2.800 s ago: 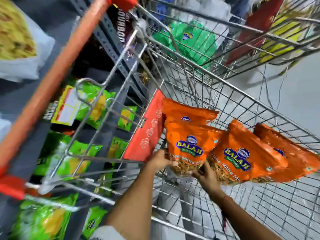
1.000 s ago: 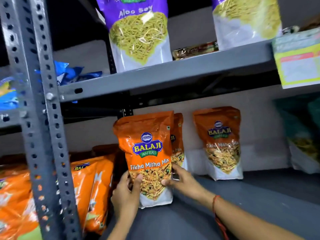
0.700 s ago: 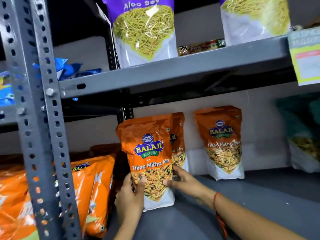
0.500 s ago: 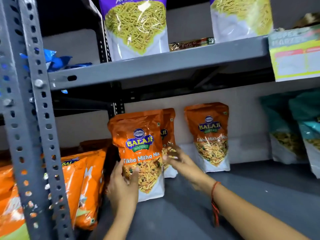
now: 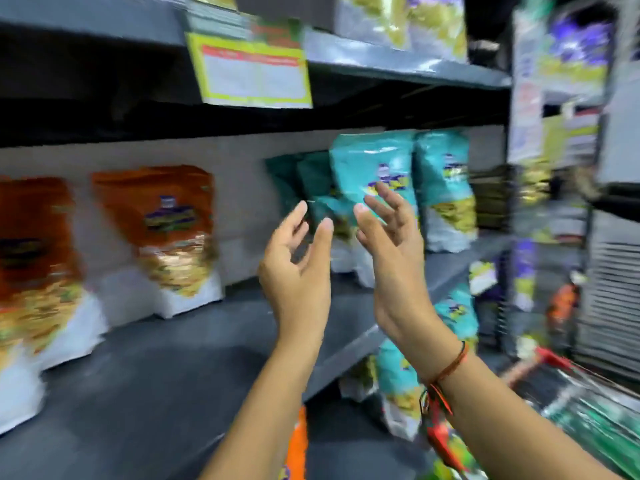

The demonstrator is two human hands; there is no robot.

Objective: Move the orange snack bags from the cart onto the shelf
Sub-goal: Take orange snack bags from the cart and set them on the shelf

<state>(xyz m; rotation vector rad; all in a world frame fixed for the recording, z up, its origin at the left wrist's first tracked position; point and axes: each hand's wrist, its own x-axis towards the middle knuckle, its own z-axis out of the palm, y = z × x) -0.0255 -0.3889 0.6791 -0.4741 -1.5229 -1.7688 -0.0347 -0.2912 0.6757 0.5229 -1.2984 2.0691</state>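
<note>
The view is blurred by motion. Two orange snack bags stand upright on the grey shelf (image 5: 145,368): one orange bag (image 5: 162,237) at centre left, another orange bag (image 5: 31,271) at the far left edge. My left hand (image 5: 298,271) and my right hand (image 5: 391,258) are raised in front of the shelf, palms facing each other, fingers spread, holding nothing. Both hands are well to the right of the orange bags. A corner of the cart (image 5: 568,379) with its red handle shows at lower right.
Teal snack bags (image 5: 374,174) stand on the same shelf right behind my hands. A yellow-edged price tag (image 5: 252,74) hangs from the shelf above. More teal bags (image 5: 398,382) sit on the shelf below, and a grey upright (image 5: 519,202) closes the bay at the right.
Both hands let go of the orange bag, which now stands on the shelf. The view swung right; my hands lifted away, empty, in front of the teal bags.
</note>
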